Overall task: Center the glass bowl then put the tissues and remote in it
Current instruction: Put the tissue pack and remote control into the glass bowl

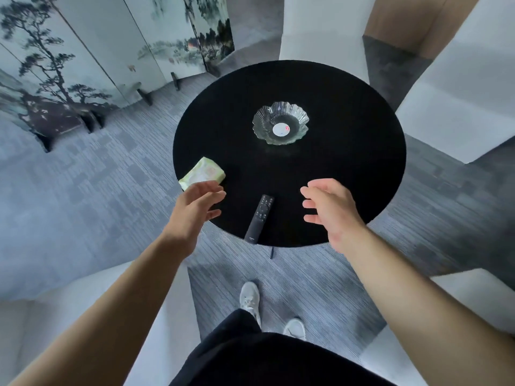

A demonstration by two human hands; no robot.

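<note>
A clear fluted glass bowl (280, 122) with a white sticker in its base stands on the far half of the round black table (348, 168). A pale green tissue pack (203, 173) lies at the table's left edge. A black remote (259, 218) lies lengthwise at the near edge, its end at the rim. My left hand (195, 207) hovers open just below the tissue pack, fingers spread. My right hand (327, 208) hovers open to the right of the remote. Neither hand touches anything.
White sofa or chair blocks stand at the right (457, 107), far side (320, 32) and near left. A painted folding screen (83, 57) stands at the left on grey carpet. My legs and white shoes (250, 299) are just below the table.
</note>
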